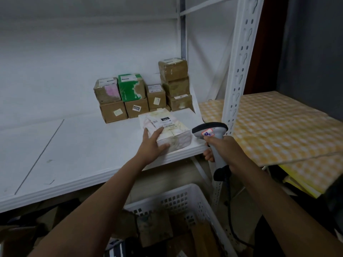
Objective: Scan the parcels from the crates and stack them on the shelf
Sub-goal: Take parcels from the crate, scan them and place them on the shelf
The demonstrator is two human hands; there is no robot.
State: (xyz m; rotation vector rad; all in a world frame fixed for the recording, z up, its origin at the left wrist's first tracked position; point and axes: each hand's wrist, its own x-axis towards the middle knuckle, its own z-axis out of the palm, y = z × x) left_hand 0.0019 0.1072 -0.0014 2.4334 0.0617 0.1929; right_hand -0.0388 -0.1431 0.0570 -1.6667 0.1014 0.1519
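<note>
A pale parcel (168, 127) with a barcode label lies on the white shelf (74, 149) near its front right corner. My left hand (153, 143) grips its near left corner, thumb on the front face and fingers on top. My right hand (220, 147) grips the handle of a grey barcode scanner (209, 129), whose head sits just right of the parcel. Several scanned-looking parcels (141, 95), brown ones and a green one, are stacked at the back right of the shelf. A white perforated crate (174, 199) with more parcels stands below.
A white slotted shelf upright (239, 67) rises right of the scanner. Beyond it lies a yellow checked board (278, 127). The scanner's black cable (230, 219) hangs down past the crate. Cardboard boxes (18, 234) sit on the floor at lower left.
</note>
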